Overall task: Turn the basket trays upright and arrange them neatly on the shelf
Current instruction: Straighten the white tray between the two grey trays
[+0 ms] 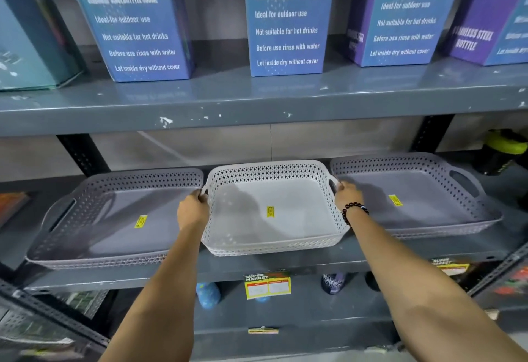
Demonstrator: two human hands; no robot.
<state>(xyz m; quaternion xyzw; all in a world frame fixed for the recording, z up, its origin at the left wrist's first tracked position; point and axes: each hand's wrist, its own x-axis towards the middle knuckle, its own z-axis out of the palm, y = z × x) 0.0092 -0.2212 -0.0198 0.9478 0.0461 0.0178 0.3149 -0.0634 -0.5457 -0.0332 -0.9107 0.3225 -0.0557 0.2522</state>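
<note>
Grey shelf (257,264), white perforated basket tray (271,218) upright, left hand (192,209) and right hand (347,196) clasping its handles.

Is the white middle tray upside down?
No. The white tray sits open side up, sticker visible inside, both hands on its handles.

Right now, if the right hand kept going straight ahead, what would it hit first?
Probably the back wall behind the shelf: the right hand, gripping the white tray's handle, points there. Depth is unclear.

- Both forearms bare, no sleeves showing.
- A bracelet (355,213) of dark round beads circles the right wrist.
- Left hand (192,210) wears nothing.
</note>
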